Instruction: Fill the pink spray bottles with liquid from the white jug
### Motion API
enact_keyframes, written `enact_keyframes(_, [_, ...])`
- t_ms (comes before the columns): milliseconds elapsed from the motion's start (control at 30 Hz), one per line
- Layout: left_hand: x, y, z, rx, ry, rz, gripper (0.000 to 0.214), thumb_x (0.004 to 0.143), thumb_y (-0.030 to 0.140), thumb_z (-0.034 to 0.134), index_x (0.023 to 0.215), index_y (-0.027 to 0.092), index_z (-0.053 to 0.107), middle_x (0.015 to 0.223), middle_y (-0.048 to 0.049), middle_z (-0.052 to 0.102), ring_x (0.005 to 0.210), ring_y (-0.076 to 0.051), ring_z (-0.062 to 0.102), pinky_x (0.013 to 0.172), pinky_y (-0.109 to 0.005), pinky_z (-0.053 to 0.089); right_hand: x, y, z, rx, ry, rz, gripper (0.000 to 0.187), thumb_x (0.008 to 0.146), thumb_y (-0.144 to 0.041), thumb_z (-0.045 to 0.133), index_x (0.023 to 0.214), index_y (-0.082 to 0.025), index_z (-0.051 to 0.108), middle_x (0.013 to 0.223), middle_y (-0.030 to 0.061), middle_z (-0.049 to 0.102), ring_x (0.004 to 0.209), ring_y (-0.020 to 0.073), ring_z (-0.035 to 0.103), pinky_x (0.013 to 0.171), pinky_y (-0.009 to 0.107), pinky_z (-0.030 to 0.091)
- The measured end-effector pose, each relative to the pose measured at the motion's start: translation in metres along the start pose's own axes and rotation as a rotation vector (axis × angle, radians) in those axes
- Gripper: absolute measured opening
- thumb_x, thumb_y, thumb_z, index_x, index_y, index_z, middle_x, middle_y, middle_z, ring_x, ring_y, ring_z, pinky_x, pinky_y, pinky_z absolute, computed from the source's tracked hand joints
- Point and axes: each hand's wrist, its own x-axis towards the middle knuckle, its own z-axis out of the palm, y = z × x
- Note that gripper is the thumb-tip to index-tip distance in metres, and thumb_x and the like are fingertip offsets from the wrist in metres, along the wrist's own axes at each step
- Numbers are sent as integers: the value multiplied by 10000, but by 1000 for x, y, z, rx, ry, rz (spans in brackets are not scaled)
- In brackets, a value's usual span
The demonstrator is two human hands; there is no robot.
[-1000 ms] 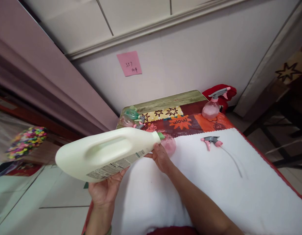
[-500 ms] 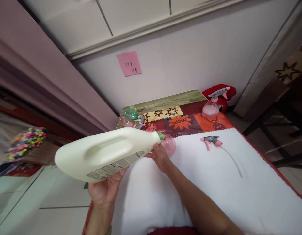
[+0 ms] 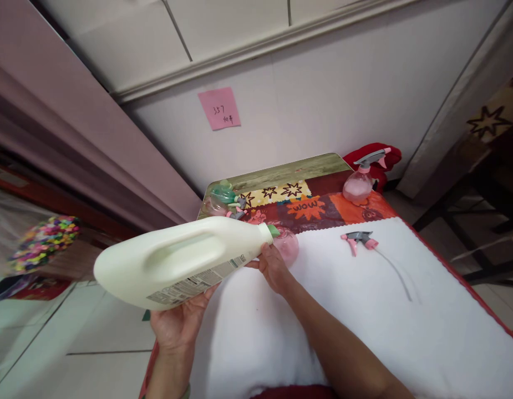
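Note:
A large cream detergent bottle (image 3: 185, 255) with a hollow handle lies tilted nearly on its side in the air. My left hand (image 3: 183, 318) is closed under its body, bearing it from below. My right hand (image 3: 273, 266) grips the bottle's neck, just behind the green spout (image 3: 273, 230). The spout points right, over a round pink spray bottle body (image 3: 287, 249) standing on the white cloth; whether the two touch is hidden. Right of them lies a grey and pink spray head (image 3: 360, 241) with its thin tube stretched out.
A pink spray bottle (image 3: 359, 180) with its head on stands at the back right. Green and pink spray bottles (image 3: 222, 194) lie at the back left of the table. A pink note (image 3: 219, 108) is on the wall. Colourful small pieces (image 3: 46, 244) are at the far left.

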Motion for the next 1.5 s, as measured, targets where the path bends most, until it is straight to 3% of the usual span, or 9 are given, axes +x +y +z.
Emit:
enact_keyframes(700, [1,5,2,-19,23,-41,550,951,470,531,1496,430,467,1566,-13,479,1491,-366,328,1117,-702,314,-1,-3,4,-1,-13,0,640,850,-661,664,1354,-277,569,1275,75,702,1164,283,670,945,566,603])
enact_keyframes(900, [1,4,-3,-27,-4,-5,554,956,389,521,1502,447,450,1573,-3,462,1469,-364,363,1109,-701,318,0,-1,4,-5,-2,-1,640,841,-668,668,1337,-275,578,1354,75,666,1185,282,661,955,553,603])
enact_keyframes(1500, [0,4,-3,-79,-24,-24,533,981,407,497,1508,459,436,1575,-6,456,1465,-354,372,1131,-692,282,0,1,3,-9,7,-4,628,845,-668,661,1323,-270,578,1355,77,666,1168,276,670,932,538,617])
